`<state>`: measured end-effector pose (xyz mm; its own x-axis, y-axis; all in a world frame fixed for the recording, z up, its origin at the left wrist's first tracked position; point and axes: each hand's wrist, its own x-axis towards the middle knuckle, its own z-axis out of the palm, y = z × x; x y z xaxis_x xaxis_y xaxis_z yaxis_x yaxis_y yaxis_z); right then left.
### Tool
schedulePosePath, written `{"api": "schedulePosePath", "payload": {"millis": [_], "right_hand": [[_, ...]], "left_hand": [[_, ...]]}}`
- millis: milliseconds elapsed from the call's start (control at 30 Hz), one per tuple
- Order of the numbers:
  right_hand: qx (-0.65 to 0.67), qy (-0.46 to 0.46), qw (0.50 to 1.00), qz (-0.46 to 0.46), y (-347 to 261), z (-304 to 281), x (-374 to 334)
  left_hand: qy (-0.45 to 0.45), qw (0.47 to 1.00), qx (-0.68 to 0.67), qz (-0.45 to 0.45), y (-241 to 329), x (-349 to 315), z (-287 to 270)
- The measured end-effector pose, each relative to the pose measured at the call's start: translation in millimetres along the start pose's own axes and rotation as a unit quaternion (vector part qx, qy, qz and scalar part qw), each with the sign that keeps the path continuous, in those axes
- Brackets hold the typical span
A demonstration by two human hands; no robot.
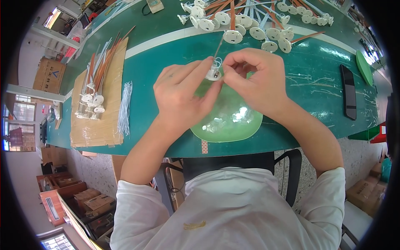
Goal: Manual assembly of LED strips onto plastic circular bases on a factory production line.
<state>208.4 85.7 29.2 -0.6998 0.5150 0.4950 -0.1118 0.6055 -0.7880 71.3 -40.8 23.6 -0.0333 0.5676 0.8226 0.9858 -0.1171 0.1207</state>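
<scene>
White shirt (233, 208), green bowl (227, 118), piled white fittings (250, 25)

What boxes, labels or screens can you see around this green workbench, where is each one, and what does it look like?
Cardboard box: far left beyond the bench, brown, with a dark printed mark.
Open cartons: on the floor lower left, brown, flaps up.
Cartons: on the floor lower right, brown, stacked.
Phone: on the bench at right, a flat black slab with a dark screen.
Small strip label: on the bench's near edge, white with an orange pattern.
</scene>
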Motion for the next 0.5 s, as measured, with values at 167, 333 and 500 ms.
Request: {"api": "schedulePosePath", "payload": {"millis": [167, 333, 500], "right_hand": [[0.014, 0.037, 0.999, 0.006, 1, -1, 1], [0.054, 0.035, 0.992, 0.113, 6, -3, 3], [-0.082, 0.095, 0.959, -0.254, 0, 4, 4]], "left_hand": [[-0.003, 0.999, 0.012, -0.037, -2, 0, -2], [-0.024, 0.917, -0.278, -0.284, -1, -2, -3], [-0.035, 0.722, -0.578, -0.378, 3, 7, -12]]}}
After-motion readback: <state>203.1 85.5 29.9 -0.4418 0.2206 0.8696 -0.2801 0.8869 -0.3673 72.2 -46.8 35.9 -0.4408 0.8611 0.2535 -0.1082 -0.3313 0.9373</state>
